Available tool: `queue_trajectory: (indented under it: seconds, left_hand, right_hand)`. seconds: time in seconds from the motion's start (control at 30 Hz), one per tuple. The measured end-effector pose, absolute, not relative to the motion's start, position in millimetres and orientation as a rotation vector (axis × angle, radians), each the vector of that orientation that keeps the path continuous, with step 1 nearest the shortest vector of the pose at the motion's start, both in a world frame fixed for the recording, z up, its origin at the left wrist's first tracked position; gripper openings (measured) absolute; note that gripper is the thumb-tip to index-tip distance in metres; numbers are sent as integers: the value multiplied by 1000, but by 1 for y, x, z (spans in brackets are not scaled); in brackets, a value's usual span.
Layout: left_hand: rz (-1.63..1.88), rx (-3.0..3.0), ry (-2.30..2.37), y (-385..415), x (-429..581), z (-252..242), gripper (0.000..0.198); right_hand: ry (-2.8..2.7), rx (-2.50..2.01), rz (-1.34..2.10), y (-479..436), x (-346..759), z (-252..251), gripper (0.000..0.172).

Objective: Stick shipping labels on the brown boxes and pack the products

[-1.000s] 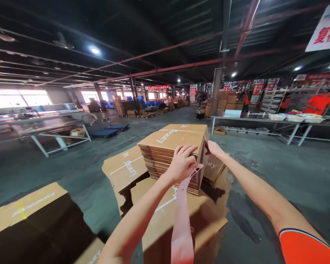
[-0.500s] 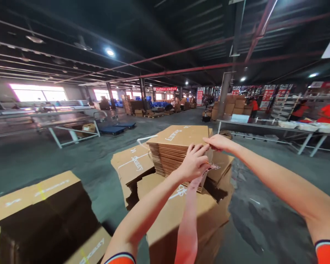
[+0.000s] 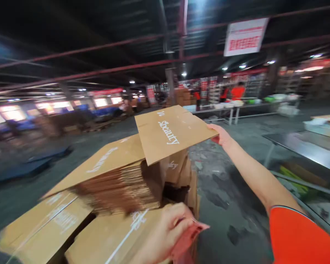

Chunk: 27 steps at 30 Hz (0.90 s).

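Note:
A flat printed cardboard sheet (image 3: 178,128) is pinched at its right corner by my right hand (image 3: 220,135) and extends over the pile. Below it stands a stack of flattened cartons (image 3: 118,183), its top sheet angled to the left. My left hand (image 3: 174,229), lower in view and slightly blurred, is closed on a pink strip (image 3: 185,238) in front of the stack. More tied carton bundles (image 3: 49,223) lie beneath and beside it.
A metal table (image 3: 308,146) stands at the right, with items on its far part. Farther back are long work tables (image 3: 231,106) and people in orange. Blue flat carts (image 3: 30,168) are on the floor at the left.
The view has swung right. My right hand has drawn a cardboard sheet off the stack to the right. My left hand has left the stack's edge and moved lower, still holding the pink strip.

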<state>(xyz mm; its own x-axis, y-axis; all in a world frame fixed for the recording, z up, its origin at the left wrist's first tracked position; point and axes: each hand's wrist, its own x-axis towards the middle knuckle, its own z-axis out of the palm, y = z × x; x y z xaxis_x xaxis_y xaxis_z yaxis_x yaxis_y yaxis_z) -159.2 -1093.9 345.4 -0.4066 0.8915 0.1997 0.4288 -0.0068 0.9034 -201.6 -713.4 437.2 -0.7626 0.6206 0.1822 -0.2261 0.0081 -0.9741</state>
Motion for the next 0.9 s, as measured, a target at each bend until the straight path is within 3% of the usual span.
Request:
queue_trajectory:
  seconds: [0.17,0.47,0.67,0.9]
  left_hand:
    - [1068,1376,1551,-985,-150,294,62]
    - [759,1188,1430,-703,-80,232,36]
    - [808,1127,1435,-535,-44,210,28]
    - [945,1122,1451,-340,-25,156,28]
  right_hand:
    - [-1395,-687,1747,-600,-65,345,16]
    - [-944,-1218,1211,-394,171,190,26]
    - [-824,-1462,982,-286,243,131,25]
    - [-752,-1610,857,-153,254,91,37]
